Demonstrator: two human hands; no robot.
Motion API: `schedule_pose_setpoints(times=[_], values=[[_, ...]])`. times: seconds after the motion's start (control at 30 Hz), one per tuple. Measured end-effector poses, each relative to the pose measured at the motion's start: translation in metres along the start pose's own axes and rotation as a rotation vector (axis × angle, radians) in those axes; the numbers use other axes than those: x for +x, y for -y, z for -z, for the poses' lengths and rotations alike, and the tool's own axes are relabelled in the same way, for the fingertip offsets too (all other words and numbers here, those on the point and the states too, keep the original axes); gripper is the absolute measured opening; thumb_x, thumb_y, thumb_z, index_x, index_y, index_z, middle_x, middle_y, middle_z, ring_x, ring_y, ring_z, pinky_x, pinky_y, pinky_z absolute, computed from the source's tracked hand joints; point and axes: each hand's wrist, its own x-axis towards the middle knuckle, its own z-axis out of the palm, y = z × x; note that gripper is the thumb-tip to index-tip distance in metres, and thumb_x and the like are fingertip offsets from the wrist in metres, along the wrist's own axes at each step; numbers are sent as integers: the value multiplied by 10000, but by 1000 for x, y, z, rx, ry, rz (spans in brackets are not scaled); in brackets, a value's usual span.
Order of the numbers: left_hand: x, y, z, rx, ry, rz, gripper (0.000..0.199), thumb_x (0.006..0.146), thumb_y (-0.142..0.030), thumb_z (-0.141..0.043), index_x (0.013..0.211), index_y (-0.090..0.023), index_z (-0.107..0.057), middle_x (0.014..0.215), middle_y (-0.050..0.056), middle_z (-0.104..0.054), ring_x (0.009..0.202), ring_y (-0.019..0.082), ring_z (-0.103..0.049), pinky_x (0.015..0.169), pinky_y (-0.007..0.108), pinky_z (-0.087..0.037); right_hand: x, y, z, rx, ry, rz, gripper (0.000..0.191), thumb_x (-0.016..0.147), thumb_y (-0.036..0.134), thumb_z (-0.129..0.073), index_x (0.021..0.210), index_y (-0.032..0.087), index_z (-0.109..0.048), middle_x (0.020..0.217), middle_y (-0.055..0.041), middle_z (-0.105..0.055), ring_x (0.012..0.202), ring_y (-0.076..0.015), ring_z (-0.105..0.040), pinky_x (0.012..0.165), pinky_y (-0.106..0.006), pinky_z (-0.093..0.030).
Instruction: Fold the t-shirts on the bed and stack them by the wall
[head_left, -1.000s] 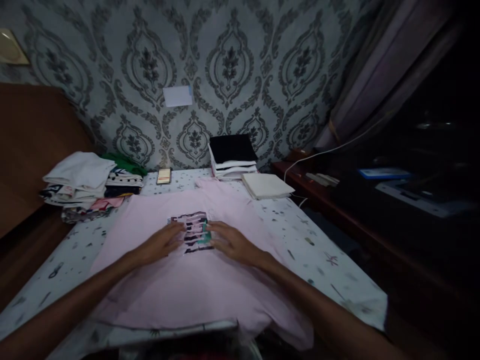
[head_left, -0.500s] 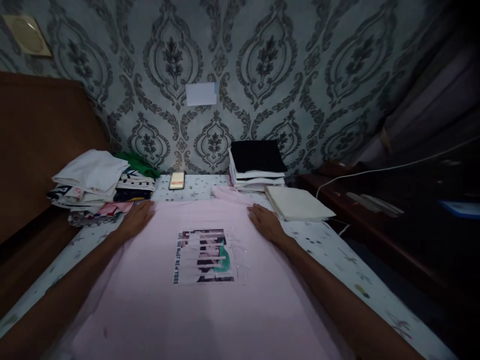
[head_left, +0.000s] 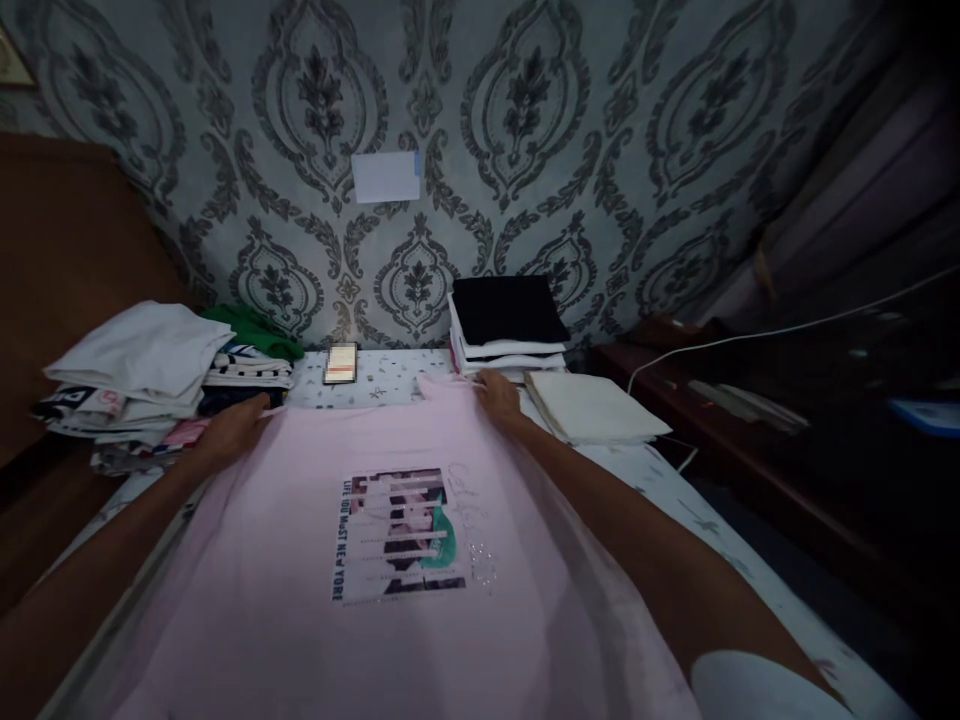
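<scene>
A pink T-shirt (head_left: 405,640) with a printed picture and lettering lies spread before me, its far edge slightly raised between my hands. My left hand (head_left: 238,428) is closed on the far left part of the shirt, close beside a pile of folded clothes (head_left: 150,350). On the other side, my right hand (head_left: 496,396) pinches the shirt's far right part near its neckline. That hand is just in front of a stack of folded clothes with a black one on top (head_left: 510,310). Some of the fingertips are hidden behind the cloth.
A lit phone (head_left: 341,362) lies on the patterned bed sheet (head_left: 382,372) near the wall. To the right lies a folded cream cloth (head_left: 592,408). A brown wooden panel (head_left: 67,240) stands at left, and a white cable (head_left: 750,338) crosses the dark right side.
Both hands have gone from lying flat on the shirt to gripping its far edge. My right hand has moved farther forward and the cloth is lifted there. The view has shifted slightly.
</scene>
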Motion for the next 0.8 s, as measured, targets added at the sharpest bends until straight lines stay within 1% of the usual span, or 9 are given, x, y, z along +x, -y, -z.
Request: schedule_pose_setpoints(times=[0.1,0.17,0.3,0.4,0.47,0.57,0.67,0.73,0.8], values=[[-7,-11,1,109,-57,88,309,976,-272,-305,1163,-161,-524,1195,159,-668,996,283,-678,801,369,-498,-1,-1,1,17,-131,8,232,953,214,-388,1072,189,-585,1130,-116,-636,1073,-260,-536,875,-351,-403],[-7,-16,-1,177,-60,123,305,977,-232,-285,1155,-162,-522,1221,175,-649,958,290,-688,771,378,-501,-2,-2,0,23,-182,8,247,972,225,-347,1072,184,-569,1134,-129,-628,1081,-268,-527,883,-360,-397],[-2,-19,-10,223,-37,95,315,973,-201,-258,1131,-160,-527,1208,177,-643,1057,321,-663,748,387,-517,-4,-4,-6,37,-176,13,206,957,238,-377,1033,199,-565,1026,-103,-656,941,-252,-566,791,-333,-408],[2,-21,-15,227,-42,104,331,968,-195,-245,1131,-150,-530,1208,198,-638,1040,344,-670,736,413,-526,-6,-5,-8,53,-169,22,168,942,247,-404,1009,211,-553,1009,-85,-664,887,-238,-574,743,-316,-407],[3,-24,-12,231,-45,117,351,965,-182,-238,1154,-141,-531,1204,211,-636,1008,350,-683,737,425,-528,-7,-5,-5,65,-173,27,143,934,242,-415,985,214,-545,986,-75,-665,870,-234,-576,730,-312,-406],[5,-27,-1,221,-60,166,379,955,-152,-243,1219,-137,-515,1244,218,-616,980,342,-696,749,430,-531,-6,-2,4,80,-201,41,137,940,232,-402,985,212,-530,999,-81,-654,884,-233,-572,761,-314,-409],[6,-30,10,209,-101,226,402,962,-153,-220,1256,-134,-493,1311,222,-576,975,349,-693,765,472,-533,0,2,16,104,-291,59,175,970,248,-347,1024,211,-509,1070,-102,-622,952,-236,-553,831,-323,-407],[6,-31,12,220,-121,230,422,969,-157,-177,1249,-116,-490,1306,224,-573,989,367,-682,764,504,-534,3,5,21,124,-359,76,192,983,262,-326,1030,209,-504,1082,-106,-604,973,-235,-542,848,-324,-405],[7,-32,8,241,-116,189,435,967,-149,-156,1231,-94,-497,1268,228,-586,1020,383,-665,759,511,-536,3,5,22,115,-361,82,197,985,268,-331,1032,202,-511,1094,-110,-595,976,-234,-540,840,-321,-405]])
